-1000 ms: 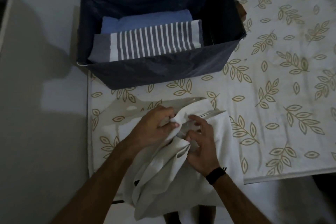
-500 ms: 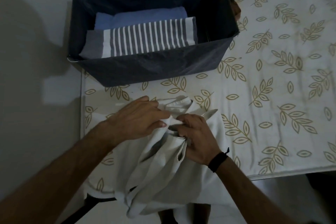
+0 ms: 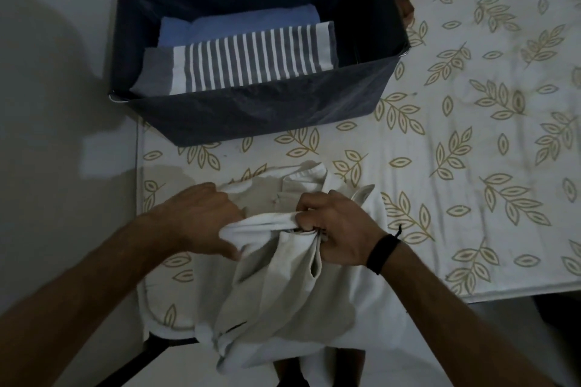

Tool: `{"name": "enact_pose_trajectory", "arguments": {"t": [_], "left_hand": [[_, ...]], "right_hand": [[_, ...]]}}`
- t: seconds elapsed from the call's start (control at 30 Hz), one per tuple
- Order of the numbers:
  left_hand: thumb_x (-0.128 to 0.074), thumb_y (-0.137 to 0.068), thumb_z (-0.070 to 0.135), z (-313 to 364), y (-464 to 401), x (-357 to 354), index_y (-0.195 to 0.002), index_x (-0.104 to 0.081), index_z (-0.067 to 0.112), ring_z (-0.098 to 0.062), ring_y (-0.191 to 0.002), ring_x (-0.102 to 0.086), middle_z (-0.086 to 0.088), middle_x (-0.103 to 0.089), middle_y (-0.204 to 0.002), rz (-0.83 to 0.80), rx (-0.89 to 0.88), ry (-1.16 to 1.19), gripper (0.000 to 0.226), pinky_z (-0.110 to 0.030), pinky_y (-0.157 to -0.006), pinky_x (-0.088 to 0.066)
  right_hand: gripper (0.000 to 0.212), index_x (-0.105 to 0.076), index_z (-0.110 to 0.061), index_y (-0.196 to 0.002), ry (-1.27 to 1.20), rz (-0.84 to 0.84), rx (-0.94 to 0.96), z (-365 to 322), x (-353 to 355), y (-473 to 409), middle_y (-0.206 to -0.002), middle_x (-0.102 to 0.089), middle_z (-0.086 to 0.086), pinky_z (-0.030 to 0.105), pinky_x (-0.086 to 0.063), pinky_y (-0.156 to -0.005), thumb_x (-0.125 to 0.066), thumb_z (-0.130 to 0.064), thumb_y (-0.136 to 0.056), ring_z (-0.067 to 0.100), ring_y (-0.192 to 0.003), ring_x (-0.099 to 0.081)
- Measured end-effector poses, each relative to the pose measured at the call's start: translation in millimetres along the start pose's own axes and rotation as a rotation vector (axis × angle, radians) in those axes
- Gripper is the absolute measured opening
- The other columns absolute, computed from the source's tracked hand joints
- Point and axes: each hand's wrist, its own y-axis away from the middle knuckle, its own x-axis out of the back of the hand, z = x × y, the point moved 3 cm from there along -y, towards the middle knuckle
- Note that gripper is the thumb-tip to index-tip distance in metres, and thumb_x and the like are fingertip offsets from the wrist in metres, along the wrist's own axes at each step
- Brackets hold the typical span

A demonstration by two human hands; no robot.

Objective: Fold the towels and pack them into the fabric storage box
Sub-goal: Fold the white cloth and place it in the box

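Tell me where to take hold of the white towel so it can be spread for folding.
Grip the white towel along its bunched upper edge, from the near side, palms down. That edge is gathered between the left hand and right hand; the rest drapes loose over the table's near edge, so the hem is the only firm line.

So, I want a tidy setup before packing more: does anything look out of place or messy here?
Mostly tidy. The white towel is bunched, gripped by both hands, and droops off the table's near edge. The striped towel and blue towel lie folded in the box.
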Motion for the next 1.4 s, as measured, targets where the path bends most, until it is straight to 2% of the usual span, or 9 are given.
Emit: {"name": "enact_pose_trajectory", "arguments": {"t": [0.17,0.33,0.5,0.67,0.83,0.97,1.03,1.17,1.4], "left_hand": [[-0.058,-0.075,0.070,-28.9,7.9,-9.6,-0.085,-0.065,0.034,-0.007,-0.080,-0.047,0.018,-0.051,-0.079,0.011,0.079,0.038,0.038,-0.028,-0.078,-0.034],[-0.073,-0.059,0.061,-56.6,41.9,-29.4,-0.074,-0.074,0.019,-0.016,-0.070,-0.065,0.003,-0.068,-0.075,0.428,0.164,1.227,0.045,-0.027,-0.064,-0.051],[-0.080,-0.068,0.049,-61.1,49.5,-34.9,-0.063,-0.062,0.017,-0.015,-0.054,-0.059,-0.002,-0.062,-0.060,0.591,0.408,1.209,0.036,-0.025,-0.049,-0.046],[-0.087,-0.055,0.041,-27.6,56.0,-23.2,-0.070,-0.070,0.018,-0.019,-0.061,-0.060,-0.004,-0.064,-0.069,0.284,0.022,1.542,0.032,-0.028,-0.054,-0.051],[-0.082,-0.062,0.025,39.6,29.8,-19.3,-0.072,-0.071,0.023,-0.007,-0.063,-0.056,0.007,-0.063,-0.069,0.200,-0.213,1.647,0.015,-0.020,-0.060,-0.045],[-0.073,-0.078,0.011,51.4,21.6,-15.1,-0.079,-0.071,0.024,-0.013,-0.076,-0.061,0.004,-0.067,-0.079,0.156,-0.394,1.696,0.013,-0.029,-0.073,-0.051],[-0.059,-0.093,0.022,33.5,5.7,-27.9,-0.092,-0.073,0.016,-0.023,-0.089,-0.064,-0.007,-0.070,-0.093,0.292,-0.142,1.955,0.016,-0.041,-0.081,-0.055],[-0.065,-0.090,0.020,17.5,-55.9,-67.4,-0.120,-0.063,0.018,-0.023,-0.109,-0.060,0.001,-0.063,-0.113,0.482,0.497,1.470,0.030,-0.029,-0.089,-0.046],[-0.057,-0.086,0.012,44.9,-90.0,-59.2,-0.093,-0.065,0.019,-0.016,-0.084,-0.061,0.002,-0.062,-0.088,0.604,0.500,1.134,0.013,-0.024,-0.073,-0.042]], "right_hand": [[0.024,-0.062,-0.025,-0.081,0.080,0.127,-0.028,-5.6,-1.0,3.6,-0.089,-0.053,-0.006,0.033,-0.031,-0.069,-0.044,-0.031,-0.066,0.016,-0.080,-0.042],[0.014,-0.053,-0.024,-0.071,-0.031,0.308,-0.134,-3.9,-0.7,3.2,-0.085,-0.054,-0.007,0.037,-0.034,-0.072,-0.042,-0.022,-0.063,0.017,-0.081,-0.039],[0.011,-0.042,-0.028,-0.071,-0.069,0.392,-0.118,-20.1,-7.5,-6.6,-0.082,-0.053,-0.006,0.038,-0.037,-0.072,-0.040,-0.022,-0.062,0.015,-0.080,-0.038],[0.033,-0.043,-0.022,-0.068,-0.113,0.419,-0.098,-8.3,-22.0,4.7,-0.084,-0.054,-0.007,0.038,-0.038,-0.072,-0.067,-0.002,-0.057,0.016,-0.081,-0.047],[0.031,-0.061,-0.019,-0.067,-0.291,0.277,0.018,-27.8,-23.7,-6.6,-0.127,-0.063,-0.004,0.040,-0.043,-0.094,-0.089,-0.026,-0.056,0.016,-0.121,-0.057],[0.027,-0.052,-0.018,-0.061,-0.285,0.189,0.006,-28.6,-21.2,-4.4,-0.070,-0.056,-0.013,0.042,-0.042,-0.068,-0.078,-0.009,-0.059,0.007,-0.070,-0.053],[0.034,-0.046,-0.020,-0.061,-0.360,0.253,-0.030,-23.5,-21.5,8.2,-0.062,-0.047,-0.013,0.042,-0.040,-0.062,-0.074,-0.001,-0.058,0.008,-0.061,-0.047],[0.033,-0.041,-0.018,-0.059,-0.388,0.353,-0.094,-23.2,-25.1,28.4,-0.059,-0.044,-0.013,0.035,-0.035,-0.061,-0.069,-0.003,-0.063,0.004,-0.059,-0.044],[0.027,-0.039,-0.020,-0.059,-0.389,0.443,-0.224,-14.0,-32.2,36.8,-0.057,-0.041,-0.014,0.027,-0.033,-0.063,-0.065,-0.013,-0.065,-0.002,-0.058,-0.039]]}}
